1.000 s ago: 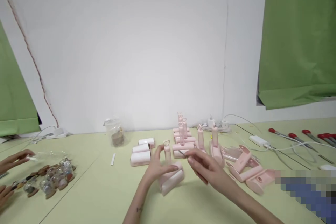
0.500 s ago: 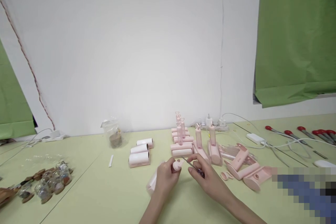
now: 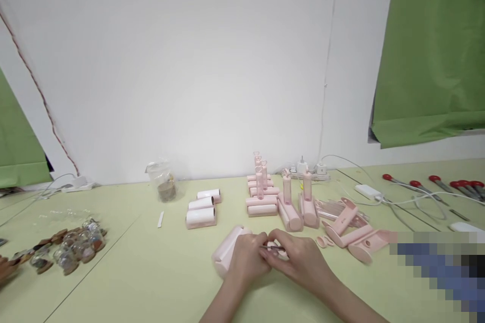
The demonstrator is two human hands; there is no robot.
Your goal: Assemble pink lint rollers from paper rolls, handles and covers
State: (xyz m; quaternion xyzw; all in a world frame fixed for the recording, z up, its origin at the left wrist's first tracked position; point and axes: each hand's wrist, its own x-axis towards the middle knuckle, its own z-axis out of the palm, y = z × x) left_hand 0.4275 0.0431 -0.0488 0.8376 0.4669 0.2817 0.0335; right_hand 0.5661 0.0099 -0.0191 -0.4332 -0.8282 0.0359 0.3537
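Observation:
Low in the middle, my left hand [image 3: 248, 255] is closed around a pink lint roller [image 3: 229, 250], whose wide body sticks out to the left, resting on or just above the table. Its narrow end is mostly hidden by my fingers. Meeting it from the right, my right hand [image 3: 297, 257] is closed on a thin metal tool [image 3: 273, 248], which lies across the pink end between both hands. The fingertips of the two hands almost touch. The tool's tip and handle are largely covered.
Beyond my hands stand several pink lint rollers [image 3: 288, 212] with upright handles. White rolls [image 3: 200, 217] lie left of them. Pink covers [image 3: 358, 237], white cables [image 3: 401, 202] and red-ended tools [image 3: 417, 184] are at right. Glass domes [image 3: 81, 250] and a plastic bag [image 3: 164, 186] are left.
My hands have come together; the roller's pink tip and the tool's shaft, visible before, are now mostly covered. The tool has turned nearly level. The camera view has shifted slightly.

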